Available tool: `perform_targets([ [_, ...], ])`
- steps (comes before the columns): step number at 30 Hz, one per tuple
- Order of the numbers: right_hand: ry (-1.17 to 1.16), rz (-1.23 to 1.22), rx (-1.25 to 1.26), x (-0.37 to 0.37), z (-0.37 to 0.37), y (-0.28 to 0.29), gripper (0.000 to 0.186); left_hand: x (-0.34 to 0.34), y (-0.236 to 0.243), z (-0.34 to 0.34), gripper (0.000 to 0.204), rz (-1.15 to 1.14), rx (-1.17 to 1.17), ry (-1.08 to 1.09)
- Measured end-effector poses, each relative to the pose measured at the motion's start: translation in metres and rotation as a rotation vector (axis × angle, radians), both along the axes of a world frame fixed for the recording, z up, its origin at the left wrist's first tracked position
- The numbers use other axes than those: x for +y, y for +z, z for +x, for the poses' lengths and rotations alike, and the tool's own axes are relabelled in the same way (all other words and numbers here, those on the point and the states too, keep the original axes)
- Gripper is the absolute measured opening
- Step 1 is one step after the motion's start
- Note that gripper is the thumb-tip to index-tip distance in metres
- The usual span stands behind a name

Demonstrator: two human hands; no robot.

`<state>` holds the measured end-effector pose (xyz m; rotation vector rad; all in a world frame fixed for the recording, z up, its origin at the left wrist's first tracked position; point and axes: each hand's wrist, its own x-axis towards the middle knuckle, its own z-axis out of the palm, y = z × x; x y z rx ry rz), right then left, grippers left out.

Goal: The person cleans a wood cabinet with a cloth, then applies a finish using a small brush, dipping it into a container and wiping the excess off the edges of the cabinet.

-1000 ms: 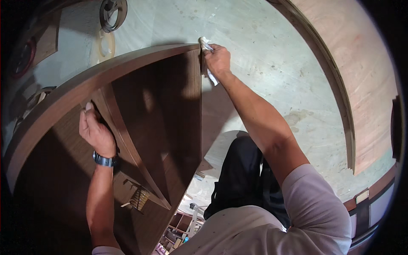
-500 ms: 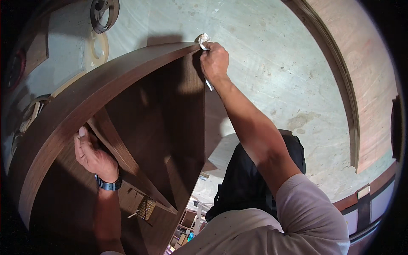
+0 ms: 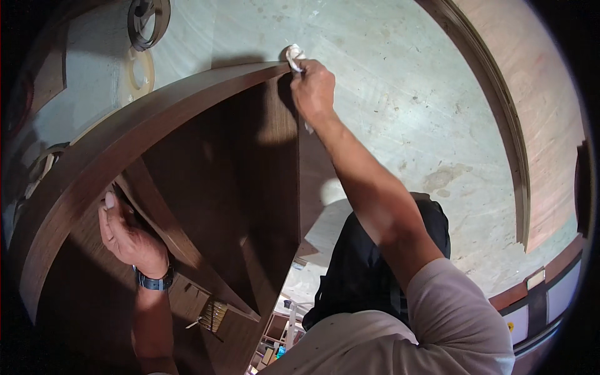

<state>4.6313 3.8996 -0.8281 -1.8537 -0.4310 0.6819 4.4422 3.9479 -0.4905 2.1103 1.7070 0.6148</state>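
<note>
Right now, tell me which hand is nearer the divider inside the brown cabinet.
Left: the left hand is beside the divider, near its upper end; the right hand is farther off, at a far corner of the cabinet.

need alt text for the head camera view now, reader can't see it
A person's right hand holds a crumpled white cloth at a corner of a brown wooden cabinet, while the left hand is curled inside it beside a divider. A dark coil and a tan ring lie on the pale floor.
</note>
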Motion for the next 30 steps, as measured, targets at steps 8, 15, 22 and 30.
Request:
perform_targets([
  [8,0.063,0.061,0.037,-0.016,0.003,-0.010,0.027,0.000,0.001,0.005,0.032,0.055,0.118,0.010],
  [15,-0.162,0.001,0.547,-0.049,0.025,-0.003,0.023,-0.006,-0.003,0.029,0.032,0.017,-0.105,0.120],
  [22,-0.113,0.115,0.057,-0.008,0.001,-0.005,0.020,-0.001,-0.001,0.018,0.033,0.018,0.001,0.029],
  [30,0.088,-0.093,0.060,-0.006,0.006,0.001,0.016,-0.004,0.002,0.024,0.035,0.001,-0.030,0.051],
])
